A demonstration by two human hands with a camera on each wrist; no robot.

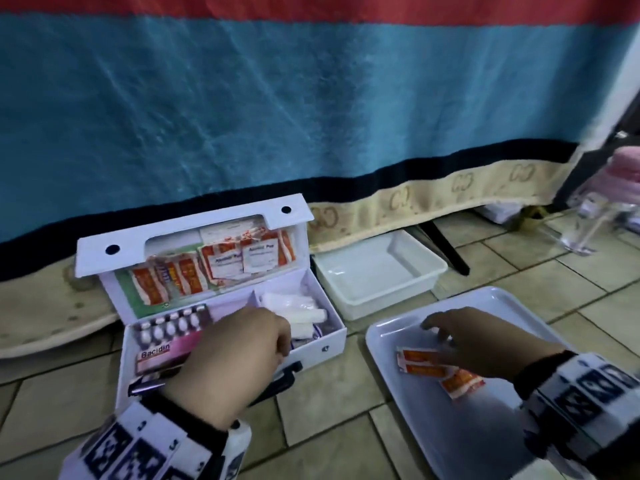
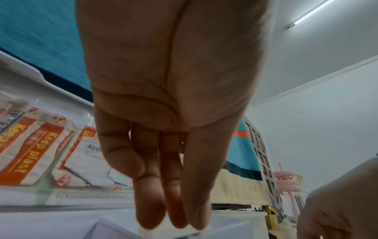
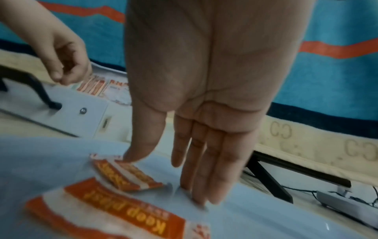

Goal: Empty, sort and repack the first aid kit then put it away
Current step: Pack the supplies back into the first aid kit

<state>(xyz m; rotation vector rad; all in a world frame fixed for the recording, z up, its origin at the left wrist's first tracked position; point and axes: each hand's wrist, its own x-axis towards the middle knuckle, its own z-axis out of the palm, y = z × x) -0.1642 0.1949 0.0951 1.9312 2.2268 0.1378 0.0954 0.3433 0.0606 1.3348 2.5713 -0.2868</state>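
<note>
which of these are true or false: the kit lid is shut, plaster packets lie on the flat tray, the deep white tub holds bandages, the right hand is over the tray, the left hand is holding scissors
1. The first aid kit has its lid shut. False: the lid stands open, with packets tucked inside it.
2. Orange plaster packets lie on the flat tray. True.
3. The deep white tub holds bandages. False: nothing shows inside it.
4. The right hand is over the tray, fingers straight. True.
5. The left hand holds scissors. False: it reaches over the kit with nothing visible in its fingers.
</note>
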